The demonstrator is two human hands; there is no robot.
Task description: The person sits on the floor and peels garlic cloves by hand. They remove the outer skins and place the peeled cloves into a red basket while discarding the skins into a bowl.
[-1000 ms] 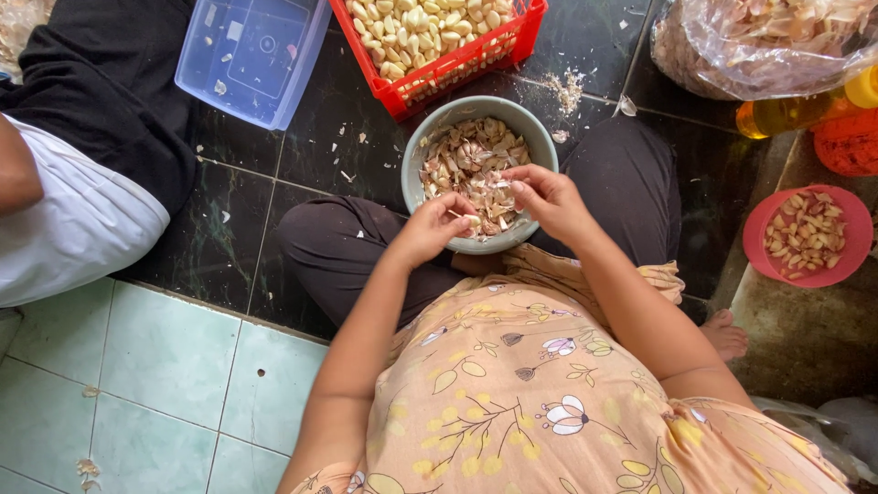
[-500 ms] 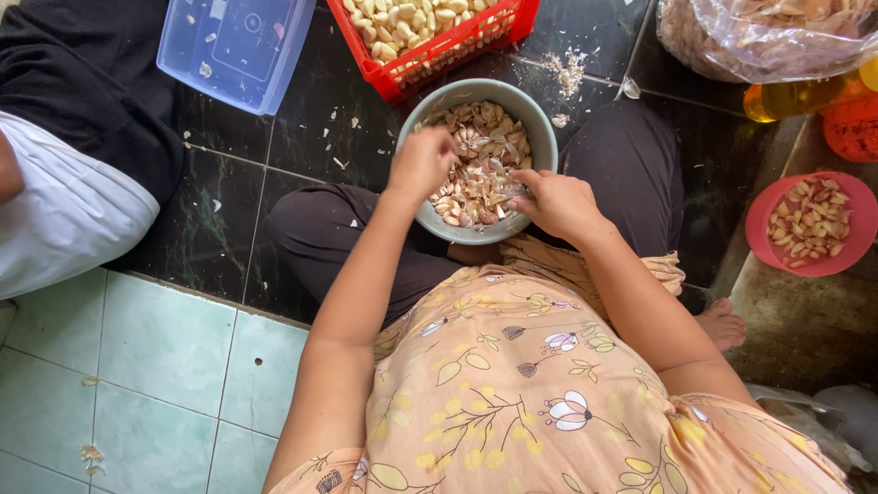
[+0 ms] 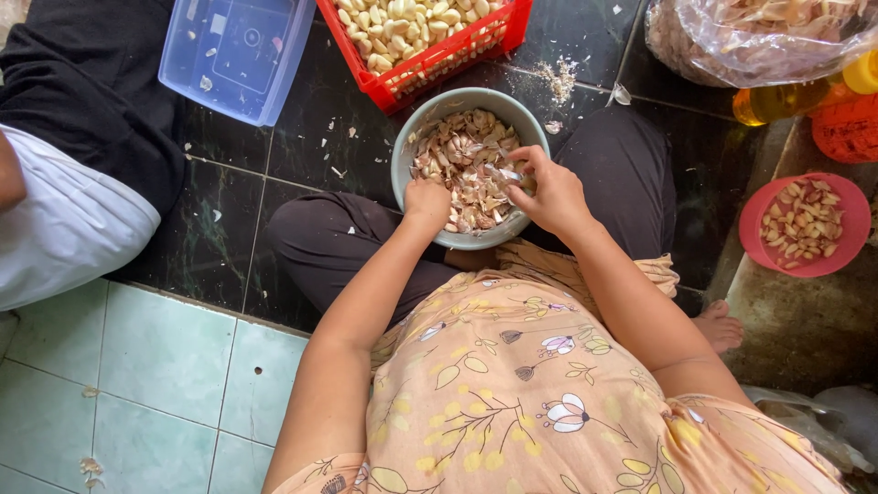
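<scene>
A grey-green bowl (image 3: 402, 151) full of unpeeled garlic cloves (image 3: 462, 155) rests on my lap, between my crossed legs in black trousers. My left hand (image 3: 427, 198) is inside the bowl at its near rim, fingers curled down and closed on a garlic clove. My right hand (image 3: 549, 190) reaches in from the right side. Its fingers are closed around a small knife (image 3: 508, 174) whose shiny blade points left over the cloves. The two hands are a short gap apart.
A red crate (image 3: 430, 57) of peeled cloves stands just beyond the bowl. A clear blue tub (image 3: 233, 55) lies far left and a red bowl of cloves (image 3: 805, 224) is at right. A plastic bag (image 3: 759, 37) and an oil bottle (image 3: 777, 99) are far right. Another person (image 3: 64, 210) sits at left.
My left hand reached to the far left of the bowl, then drew back to the near rim. My right hand stayed at the bowl's right side.
</scene>
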